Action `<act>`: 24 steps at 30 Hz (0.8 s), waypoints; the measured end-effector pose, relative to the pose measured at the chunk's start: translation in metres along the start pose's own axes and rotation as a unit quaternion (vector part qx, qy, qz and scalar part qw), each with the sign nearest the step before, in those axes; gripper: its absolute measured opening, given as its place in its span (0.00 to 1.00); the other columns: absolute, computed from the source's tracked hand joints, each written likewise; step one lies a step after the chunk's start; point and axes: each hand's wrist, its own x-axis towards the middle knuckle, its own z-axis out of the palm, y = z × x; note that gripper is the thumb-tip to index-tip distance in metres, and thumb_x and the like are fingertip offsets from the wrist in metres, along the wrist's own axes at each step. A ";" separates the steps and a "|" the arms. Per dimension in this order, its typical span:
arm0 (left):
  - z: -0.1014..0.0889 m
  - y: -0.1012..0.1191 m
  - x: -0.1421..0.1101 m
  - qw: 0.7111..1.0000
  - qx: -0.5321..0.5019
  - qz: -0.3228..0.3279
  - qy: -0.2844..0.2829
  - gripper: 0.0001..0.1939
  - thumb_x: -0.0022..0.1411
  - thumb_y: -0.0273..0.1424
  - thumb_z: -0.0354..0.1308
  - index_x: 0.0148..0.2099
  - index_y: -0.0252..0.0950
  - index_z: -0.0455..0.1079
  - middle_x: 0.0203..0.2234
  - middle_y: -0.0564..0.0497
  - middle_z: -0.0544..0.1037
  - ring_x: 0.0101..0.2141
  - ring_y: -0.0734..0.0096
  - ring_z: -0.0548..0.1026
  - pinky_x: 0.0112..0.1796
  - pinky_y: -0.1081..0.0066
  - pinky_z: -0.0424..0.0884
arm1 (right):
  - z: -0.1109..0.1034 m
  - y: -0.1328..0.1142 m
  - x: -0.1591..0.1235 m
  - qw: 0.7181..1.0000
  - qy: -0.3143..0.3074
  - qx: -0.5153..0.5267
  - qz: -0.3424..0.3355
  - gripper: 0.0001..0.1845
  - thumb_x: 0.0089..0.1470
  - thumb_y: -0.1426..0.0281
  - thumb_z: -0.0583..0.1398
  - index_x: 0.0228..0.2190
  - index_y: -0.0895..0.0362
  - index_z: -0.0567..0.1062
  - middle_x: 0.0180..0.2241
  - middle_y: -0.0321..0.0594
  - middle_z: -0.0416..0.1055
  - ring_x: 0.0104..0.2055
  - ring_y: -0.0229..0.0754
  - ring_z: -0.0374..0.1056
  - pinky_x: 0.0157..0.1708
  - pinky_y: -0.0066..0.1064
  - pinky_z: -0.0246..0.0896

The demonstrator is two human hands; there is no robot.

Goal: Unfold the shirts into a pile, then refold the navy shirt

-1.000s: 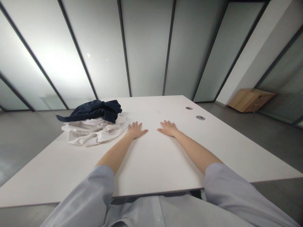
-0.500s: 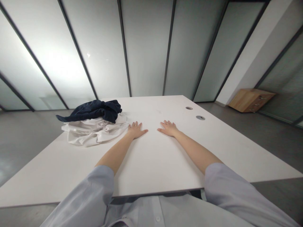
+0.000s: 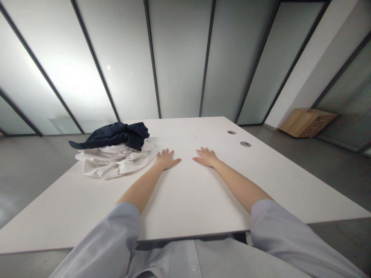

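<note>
My left hand (image 3: 166, 159) lies flat on the white table (image 3: 194, 200), fingers spread, right beside the edge of a crumpled white cloth garment (image 3: 116, 164). Whether its fingertips touch that fabric I cannot tell. On top of the white garment rests a bunched dark navy garment (image 3: 116, 135); the exact kind of either is hidden by the folds. My right hand (image 3: 206, 157) is also palm down on the tabletop with its fingers apart. A gap of bare tabletop separates the two thumbs. Neither hand holds anything.
Two round cable grommets (image 3: 245, 144) are set in the table's right side. Behind the table stands a frosted glass partition (image 3: 179, 58) with dark frames. A wooden drawer cabinet (image 3: 307, 122) sits on the grey floor at the far right.
</note>
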 end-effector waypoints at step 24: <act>-0.008 -0.002 -0.004 0.996 -0.019 0.025 0.081 0.31 0.62 0.51 0.48 0.60 0.36 0.65 0.58 0.39 0.69 0.57 0.52 0.66 0.55 0.58 0.60 | -0.001 0.003 -0.004 0.997 0.069 0.014 -0.023 0.30 0.60 0.50 0.51 0.55 0.54 0.70 0.62 0.50 0.59 0.63 0.55 0.54 0.59 0.48 0.49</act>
